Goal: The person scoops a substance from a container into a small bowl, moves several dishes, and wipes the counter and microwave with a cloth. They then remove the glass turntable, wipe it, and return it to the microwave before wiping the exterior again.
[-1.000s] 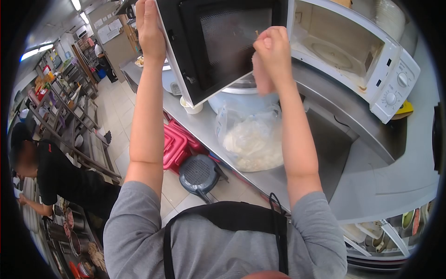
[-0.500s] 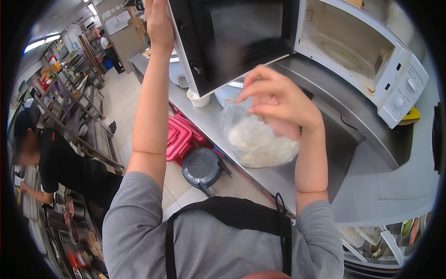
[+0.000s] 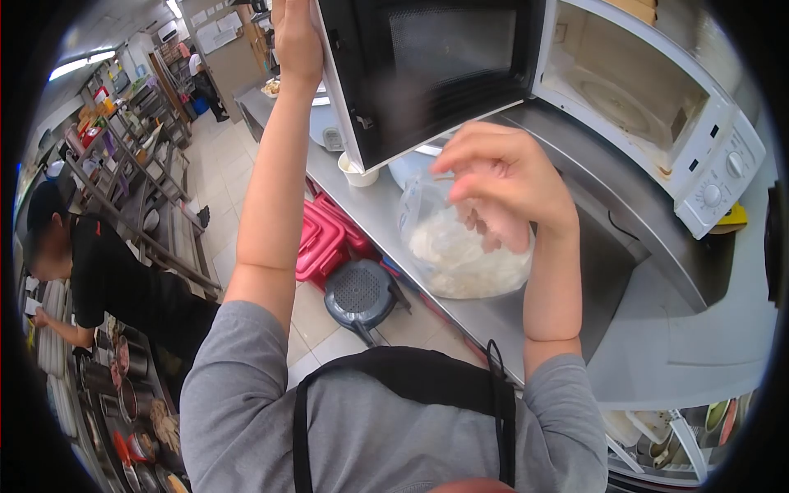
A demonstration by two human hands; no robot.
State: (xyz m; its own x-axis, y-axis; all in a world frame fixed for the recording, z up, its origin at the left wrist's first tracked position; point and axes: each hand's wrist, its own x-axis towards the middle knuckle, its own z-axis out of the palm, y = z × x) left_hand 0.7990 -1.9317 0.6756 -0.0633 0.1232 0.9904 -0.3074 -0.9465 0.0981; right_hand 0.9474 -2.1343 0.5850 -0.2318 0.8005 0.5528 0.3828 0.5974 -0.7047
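Observation:
My left hand [image 3: 297, 45] reaches up to the outer edge of the white-framed microwave door [image 3: 444, 49], which stands swung wide. Its fingertips are partly cut off by the top of the view. Below the door, my right hand [image 3: 509, 181] has curled fingers at the neck of a clear plastic bag [image 3: 468, 259] with a pale whitish mass inside. The bag's lower part is over the steel counter; my fingers hide some of it. To the right, the white microwave [image 3: 633, 99] shows its inside with a glass turntable and two dials on its front.
A white cup [image 3: 359, 172] stands on the steel counter [image 3: 316, 164] under the door's corner. Red lidded containers [image 3: 316, 238] and a dark grey perforated stool [image 3: 359, 293] are on the floor side. At left, a person in black [image 3: 123, 271] leans over shelving.
The view has shifted slightly. My right hand has moved a little to the right and down at the bag's neck. My left hand stays on the door.

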